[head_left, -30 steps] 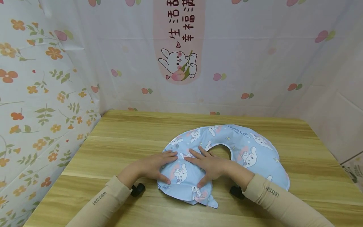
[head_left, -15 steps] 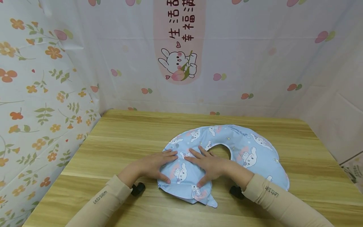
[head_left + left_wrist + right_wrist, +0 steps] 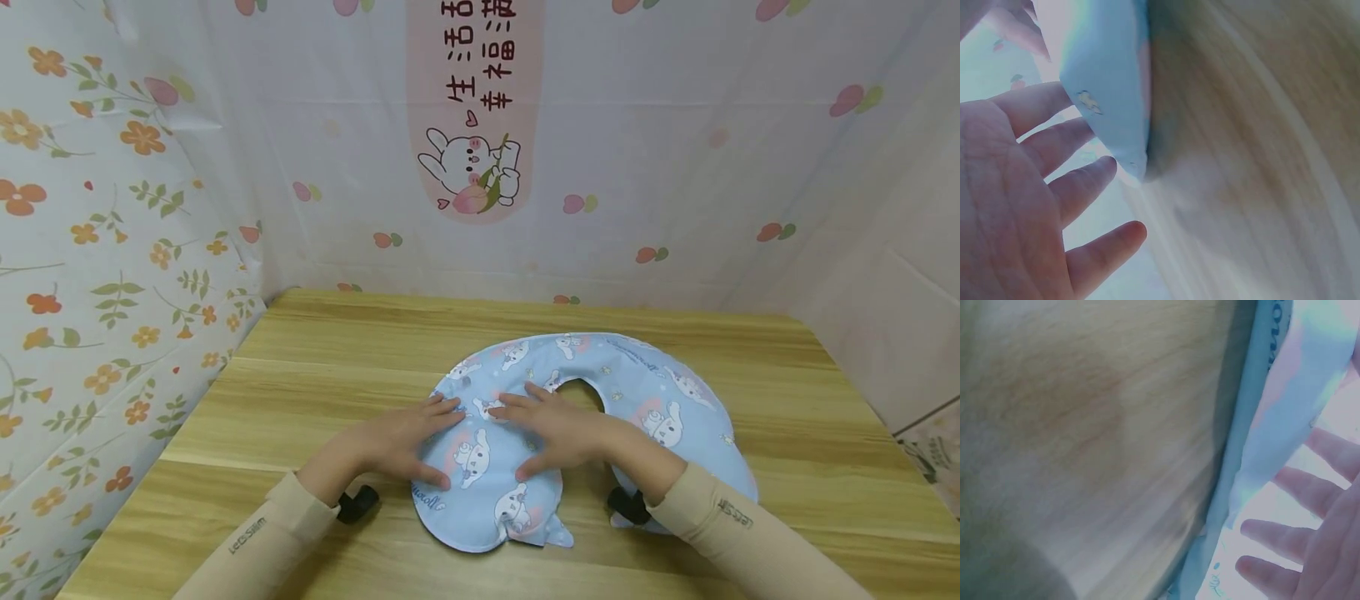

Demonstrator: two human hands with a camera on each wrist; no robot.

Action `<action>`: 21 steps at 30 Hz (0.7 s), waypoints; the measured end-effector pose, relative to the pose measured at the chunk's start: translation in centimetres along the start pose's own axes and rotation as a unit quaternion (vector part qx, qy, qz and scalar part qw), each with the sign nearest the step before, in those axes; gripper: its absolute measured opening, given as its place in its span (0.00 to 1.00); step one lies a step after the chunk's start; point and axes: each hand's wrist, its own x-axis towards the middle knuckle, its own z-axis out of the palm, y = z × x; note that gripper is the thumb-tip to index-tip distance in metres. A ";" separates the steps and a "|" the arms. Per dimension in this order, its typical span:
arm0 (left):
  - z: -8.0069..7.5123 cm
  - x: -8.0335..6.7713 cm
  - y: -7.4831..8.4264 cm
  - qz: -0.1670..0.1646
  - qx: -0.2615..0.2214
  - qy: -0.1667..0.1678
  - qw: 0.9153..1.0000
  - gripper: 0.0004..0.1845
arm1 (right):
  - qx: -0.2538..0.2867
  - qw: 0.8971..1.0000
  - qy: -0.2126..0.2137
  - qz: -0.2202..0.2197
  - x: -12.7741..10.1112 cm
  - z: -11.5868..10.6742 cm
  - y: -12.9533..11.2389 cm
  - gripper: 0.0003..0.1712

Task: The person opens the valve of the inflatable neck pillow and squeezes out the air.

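A soft, light blue U-shaped pillow [image 3: 600,358], printed with white long-eared cartoon characters, lies curved on the wooden table. Over its left arm, my left hand [image 3: 405,437] spreads its fingers at the outer edge, thumb apart. My right hand [image 3: 566,429] also has spread fingers, over the inner edge of the same arm, facing the left hand. In the left wrist view, straight fingers [image 3: 1088,187] stand beside the pillow's side [image 3: 1107,75]. The right wrist view has loosely straight fingers [image 3: 1279,537] along the other side of the pillow [image 3: 1279,425].
The wood-grain table [image 3: 315,358] extends around the pillow. Behind it hangs a pale cloth [image 3: 660,150] with tulip prints and a rabbit picture. A flower-patterned cloth [image 3: 120,250] borders the left side. Black wrist mounts [image 3: 358,504] sit under both wrists.
The near end of the pillow's left arm, folded under before, now lies spread out and rounded toward me. The right arm's near tip shows. Both hands have shifted slightly.
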 end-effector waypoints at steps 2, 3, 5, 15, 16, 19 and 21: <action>-0.1 -0.3 0.3 0.008 -0.002 0.010 1.000 0.50 | 0.013 1.000 0.016 -0.015 -0.3 -0.1 -0.2 0.48; -0.1 -0.5 0.5 0.010 -0.004 0.013 1.000 0.51 | 0.019 0.999 0.022 -0.024 -0.5 -0.1 -0.3 0.49; 0.0 -0.8 1.0 0.017 0.001 0.019 1.000 0.52 | 0.027 0.998 0.031 -0.040 -0.7 0.1 -0.6 0.50; 1.1 -0.9 2.5 0.007 0.020 0.000 1.000 0.62 | -0.031 0.999 0.009 -0.015 -0.8 2.0 -1.0 0.64; 1.2 -0.8 2.4 0.005 0.021 -0.003 1.000 0.63 | -0.032 0.999 0.005 -0.012 -0.8 2.1 -1.0 0.64; 1.5 -0.6 2.3 -0.002 0.029 -0.012 0.999 0.64 | -0.039 0.999 -0.005 -0.007 -0.8 2.4 -0.9 0.65; 1.6 -0.5 2.1 -0.004 0.033 -0.016 0.999 0.64 | -0.041 0.999 -0.010 -0.005 -0.7 2.5 -0.9 0.65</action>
